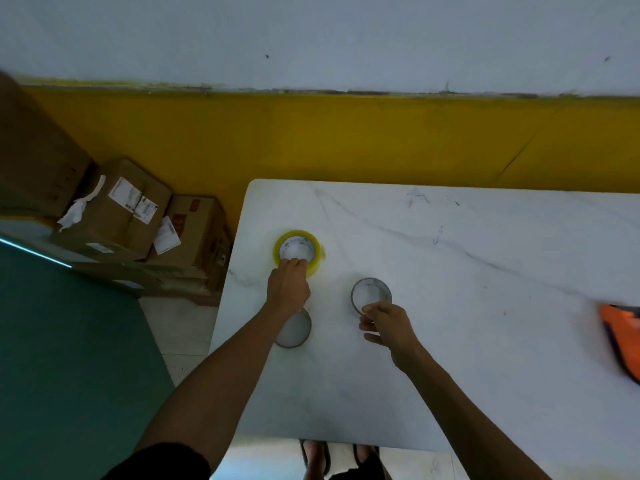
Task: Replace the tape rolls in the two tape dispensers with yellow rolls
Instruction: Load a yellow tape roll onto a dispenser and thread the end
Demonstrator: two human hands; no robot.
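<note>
Standing at a white marble table, the person reaches both arms over its left part. Cardboard boxes are stacked on the floor beyond the table's left edge. An orange dispenser lies at its right edge. The left hand pinches the near rim of a yellow roll lying flat near the table's left edge. The right hand, fingers curled, grips the near rim of an empty grey core; another core lies under the left wrist.

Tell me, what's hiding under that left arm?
A thin grey ring lies flat on the white table, poking out from under the left hand. Its left part is covered by the wrist, so whether any tape remains on it is unclear.
</note>
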